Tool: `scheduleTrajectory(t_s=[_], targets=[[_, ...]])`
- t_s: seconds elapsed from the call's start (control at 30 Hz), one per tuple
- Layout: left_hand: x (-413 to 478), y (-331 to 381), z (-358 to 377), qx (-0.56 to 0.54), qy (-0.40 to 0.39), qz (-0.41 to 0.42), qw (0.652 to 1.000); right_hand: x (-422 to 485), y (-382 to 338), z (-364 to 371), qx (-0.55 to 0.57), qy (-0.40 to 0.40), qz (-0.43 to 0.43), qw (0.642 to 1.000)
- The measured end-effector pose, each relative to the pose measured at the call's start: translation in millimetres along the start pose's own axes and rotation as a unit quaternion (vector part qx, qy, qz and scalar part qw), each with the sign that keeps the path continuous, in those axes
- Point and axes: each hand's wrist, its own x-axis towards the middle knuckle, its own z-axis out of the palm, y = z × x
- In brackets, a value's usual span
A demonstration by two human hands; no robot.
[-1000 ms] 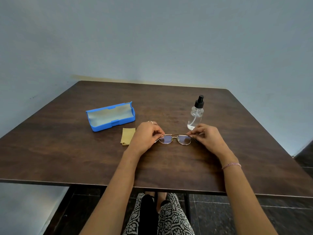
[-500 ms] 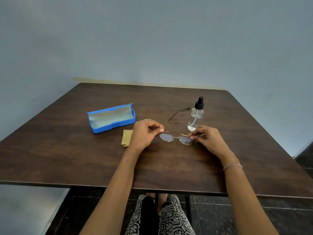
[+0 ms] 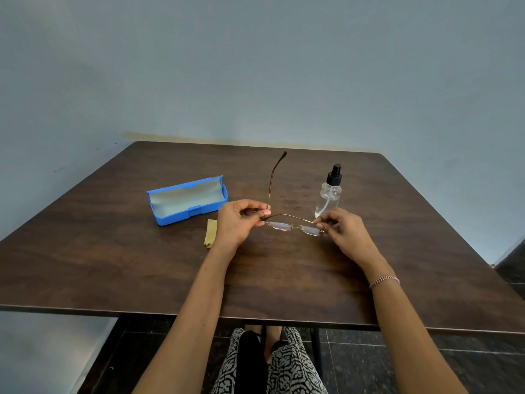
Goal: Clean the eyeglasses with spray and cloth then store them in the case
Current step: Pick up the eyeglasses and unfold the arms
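Thin gold-framed eyeglasses (image 3: 294,225) hang just above the dark wooden table (image 3: 142,265), lenses facing me. My left hand (image 3: 238,223) pinches the left hinge, and that temple arm sticks out away from me, toward the wall. My right hand (image 3: 345,230) grips the right end of the frame; the right temple lies folded along the top. An open blue case (image 3: 187,201) with a grey lining lies to the left. A small folded tan cloth (image 3: 210,233) rests beside my left hand. A clear spray bottle (image 3: 329,193) with a black nozzle stands behind my right hand.
The table's near edge runs just above my patterned trousers (image 3: 284,365). Pale blue walls close in behind and to the left of the table. A dark tiled floor shows below and at the right.
The glasses have been lifted slightly off the table and the left temple arm has swung from folded to fully open, pointing away from me. Both hands stayed on the frame ends.
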Motion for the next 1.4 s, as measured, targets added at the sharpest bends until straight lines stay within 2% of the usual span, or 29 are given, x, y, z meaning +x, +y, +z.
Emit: scheduleTrajectory(t_s=[0.2,0.33,0.47,0.7,0.93,1.4], targets=[[1.8,0.2,-3.2,-0.039,0.028,-0.013,0.999,2.6,-6.1,8.6,0.087,0.056,0.048,0.993],[3.6,-1.5,-4.1,-0.055,0.065,-0.013,0.996,2.7,-7.0,10.5,0.205,0.067,0.094,0.972],[6.4,-5.8,-5.5,-0.020,0.100,-0.007,0.995,4.7,-11.5,11.5,0.241,0.071,0.113,0.961],[13.2,-12.5,-6.7,0.143,0.180,-0.010,0.973,17.0,-25.9,20.7,0.190,0.104,0.142,0.966],[24.6,-11.8,-3.0,0.258,0.165,-0.017,0.952,30.2,-22.1,38.5,0.130,0.099,0.199,0.966],[36.1,-14.8,3.3,0.344,0.120,-0.059,0.929,29.8,-16.4,48.2,0.004,0.056,0.176,0.983]])
